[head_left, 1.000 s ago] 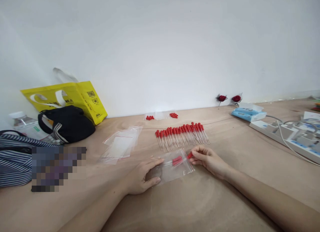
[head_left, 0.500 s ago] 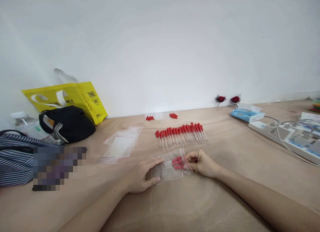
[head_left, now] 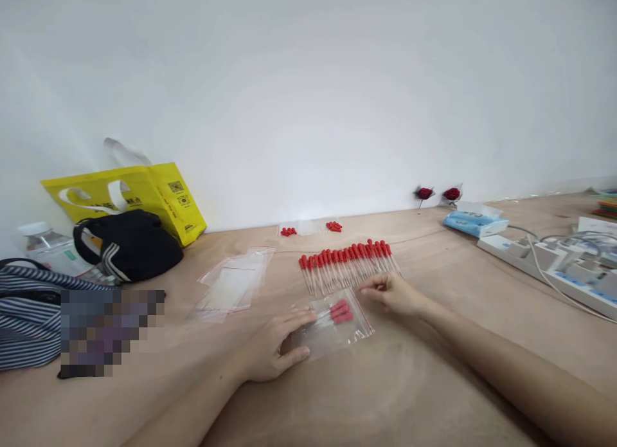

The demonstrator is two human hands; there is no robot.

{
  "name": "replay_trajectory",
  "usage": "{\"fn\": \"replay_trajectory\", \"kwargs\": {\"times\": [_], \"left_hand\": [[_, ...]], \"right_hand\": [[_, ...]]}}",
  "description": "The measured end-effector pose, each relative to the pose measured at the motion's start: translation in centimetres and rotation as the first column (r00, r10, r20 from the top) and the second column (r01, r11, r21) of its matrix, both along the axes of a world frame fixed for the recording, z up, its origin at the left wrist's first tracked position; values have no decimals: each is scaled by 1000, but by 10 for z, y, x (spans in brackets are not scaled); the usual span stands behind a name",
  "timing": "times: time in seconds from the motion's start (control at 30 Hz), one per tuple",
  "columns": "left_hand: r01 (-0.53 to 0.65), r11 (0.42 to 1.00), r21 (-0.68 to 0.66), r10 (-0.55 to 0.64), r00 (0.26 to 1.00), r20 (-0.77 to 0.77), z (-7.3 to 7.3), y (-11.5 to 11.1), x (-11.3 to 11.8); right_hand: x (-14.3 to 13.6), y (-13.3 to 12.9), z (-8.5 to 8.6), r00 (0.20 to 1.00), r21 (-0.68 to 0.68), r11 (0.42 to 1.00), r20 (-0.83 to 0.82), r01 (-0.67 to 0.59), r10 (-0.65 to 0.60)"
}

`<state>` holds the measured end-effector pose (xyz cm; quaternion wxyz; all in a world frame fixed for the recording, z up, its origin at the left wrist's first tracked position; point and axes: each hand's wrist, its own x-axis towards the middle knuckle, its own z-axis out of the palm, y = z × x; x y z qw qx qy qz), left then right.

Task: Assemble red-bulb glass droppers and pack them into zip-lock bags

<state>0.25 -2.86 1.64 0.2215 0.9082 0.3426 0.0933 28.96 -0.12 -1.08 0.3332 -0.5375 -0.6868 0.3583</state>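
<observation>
- A flat, clear plastic bag with a red line along one edge (head_left: 332,345) is lying on the tan wooden table (head_left: 434,383), in front of the person. Its red edge is facing three o'clock.
- Three thin, clear droppers with red tops (head_left: 341,310) are lying inside, tops pointing toward the red edge.
- The left hand (head_left: 274,341) is resting at the bag's eight o'clock. Its thumb and fingers are spreading apart, and the fingertips are touching the bag.
- The right hand (head_left: 391,294) is hanging at two o'clock, its fingers bending, just beside the bag. I cannot tell if it is pinching anything.
- A long row of red-topped clear droppers (head_left: 347,253) is lying at twelve o'clock, near the right fingers.
- A messy pile of flat, clear plastic bags (head_left: 232,286) is sitting at ten o'clock.
- Farther out, a bright yellow bag with white handles (head_left: 171,199) is leaning at ten o'clock.
- A blue-and-white soft pack (head_left: 475,224) is sitting at two o'clock.
</observation>
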Motion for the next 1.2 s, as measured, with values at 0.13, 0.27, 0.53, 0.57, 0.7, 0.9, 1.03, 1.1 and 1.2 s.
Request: {"fn": "replay_trajectory", "kwargs": {"times": [0.13, 0.27, 0.53, 0.57, 0.7, 0.9, 1.03, 1.1, 1.2], "left_hand": [[11, 1000, 1, -11, 1000, -5, 0, 1, 0], [52, 999, 8, -52, 998, 34, -2, 3, -2], [49, 999, 11, -49, 998, 45, -5, 3, -4], [46, 999, 13, -46, 998, 44, -4, 2, -3], [34, 999, 18, -35, 999, 39, -3, 2, -1], [14, 1000, 6, -15, 998, 63, -3, 1, -1], [-1, 1000, 2, 1, 998, 63, 0, -1, 1], [-3, 1000, 6, 2, 997, 72, 0, -1, 1], [2, 1000, 4, -2, 997, 82, 0, -1, 1]], "right_hand": [[19, 43, 15, 892, 260, 925, 287, 278, -349], [19, 80, 21, 797, 328, 877, 386, 353, -465], [14, 109, 9, 726, 326, 873, 488, 363, -485], [16, 111, 9, 724, 325, 873, 491, 365, -485], [20, 114, 12, 732, 322, 883, 498, 342, -465], [18, 111, 7, 766, 307, 913, 508, 267, -395], [19, 111, 4, 773, 305, 912, 495, 274, -398], [21, 111, 5, 770, 310, 904, 484, 293, -416], [23, 109, 5, 767, 324, 891, 465, 318, -443]]}}
